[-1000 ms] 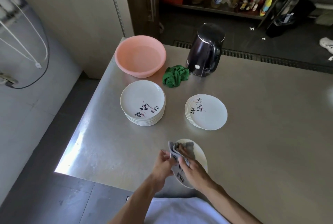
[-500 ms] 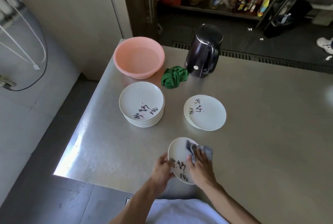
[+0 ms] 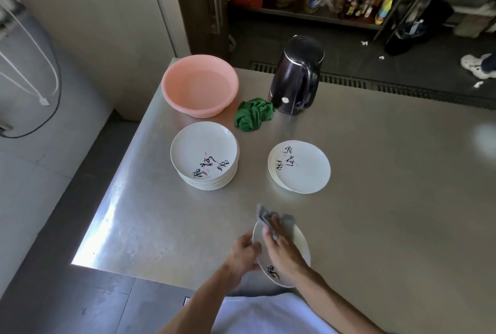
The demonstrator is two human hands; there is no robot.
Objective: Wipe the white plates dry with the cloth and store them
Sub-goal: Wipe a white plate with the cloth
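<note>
Plate: was held tilted over the near edge of the desk.
Left hand: its grip was closed on the plate's left rim.
Right hand: its grip held the grey cloth bunched against the plate's far part.
Stacks: the taller stack stood left of the lower stack, apart, both farther in.
Far side: pink basin, green rag and black kettle sat left to right.

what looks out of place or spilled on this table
Nothing looks spilled or broken. The one untidy thing is the green cloth, crumpled on the table between the pink basin and the black kettle.
</note>
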